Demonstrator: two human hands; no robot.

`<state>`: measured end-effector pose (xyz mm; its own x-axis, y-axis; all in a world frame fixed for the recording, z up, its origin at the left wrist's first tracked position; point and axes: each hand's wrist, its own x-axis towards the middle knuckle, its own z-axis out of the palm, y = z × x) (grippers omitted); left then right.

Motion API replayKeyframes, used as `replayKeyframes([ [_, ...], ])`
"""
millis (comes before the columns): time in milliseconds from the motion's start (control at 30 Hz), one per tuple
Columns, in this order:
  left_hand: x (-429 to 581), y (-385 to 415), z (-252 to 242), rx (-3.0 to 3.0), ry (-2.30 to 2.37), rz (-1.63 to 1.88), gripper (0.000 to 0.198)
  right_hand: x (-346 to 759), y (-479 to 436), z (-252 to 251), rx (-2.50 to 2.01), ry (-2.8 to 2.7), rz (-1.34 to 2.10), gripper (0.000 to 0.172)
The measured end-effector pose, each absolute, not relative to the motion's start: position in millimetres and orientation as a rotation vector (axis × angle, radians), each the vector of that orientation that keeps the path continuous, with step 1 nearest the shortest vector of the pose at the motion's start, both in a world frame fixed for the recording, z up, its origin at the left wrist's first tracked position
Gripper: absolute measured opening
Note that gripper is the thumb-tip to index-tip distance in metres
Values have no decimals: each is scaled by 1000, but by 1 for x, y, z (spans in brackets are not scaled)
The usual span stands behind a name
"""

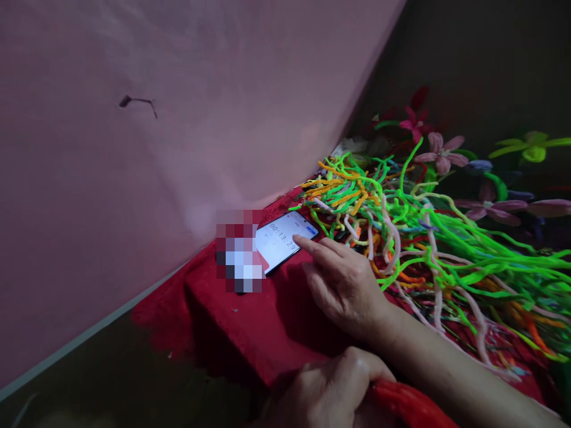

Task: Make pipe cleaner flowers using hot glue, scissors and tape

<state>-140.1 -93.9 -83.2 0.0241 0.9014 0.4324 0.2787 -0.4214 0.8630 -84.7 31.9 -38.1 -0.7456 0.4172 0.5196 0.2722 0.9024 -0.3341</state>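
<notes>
A smartphone (285, 241) lies on a red-covered surface, its lit screen showing a timer at 00:13:29. My right hand (345, 282) points at it, the index fingertip on or just over the right part of the screen. The other fingers bend loosely, and I see nothing held in them. At the bottom edge my left hand (332, 386) is closed, with a long red, soft-looking piece (410, 404) coming out of its right side. Most of the left fingers are hidden, and the frame cuts off the red piece.
Right of the phone spreads a tangled pile of fuzzy pipe cleaners (414, 238) in green, orange and pale pink. Behind it stand pipe-cleaner flowers (441, 153). A pink wall (178, 137) with a crack rises at the left. The red cover (250, 327) ends at a front edge.
</notes>
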Motion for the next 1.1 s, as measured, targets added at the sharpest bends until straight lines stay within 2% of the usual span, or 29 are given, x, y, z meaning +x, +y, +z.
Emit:
replayKeyframes([
  [200, -134, -88, -86, 1656, 1075, 1603, 9, -78, 21, -27, -485, -2360, 277, 29],
  [467, -142, -105, -59, 1463, 1205, 1403, 9, -57, 11, -32, -717, -2170, 561, 26],
  [600, -141, -105, -53, 1341, 1219, 1350, 22, -53, 11, -40, -586, -2278, 431, 30],
  [833, -138, -101, -58, 1264, 1156, 1372, 24, -53, 15, -49, -572, -2332, 320, 32],
  [967, -139, -102, -53, 1183, 1160, 1333, 27, -50, 10, -39, -573, -2229, 475, 31],
  [1100, -139, -102, -51, 1062, 1105, 1346, 36, -45, 1, -21, -842, -1942, 806, 22],
])
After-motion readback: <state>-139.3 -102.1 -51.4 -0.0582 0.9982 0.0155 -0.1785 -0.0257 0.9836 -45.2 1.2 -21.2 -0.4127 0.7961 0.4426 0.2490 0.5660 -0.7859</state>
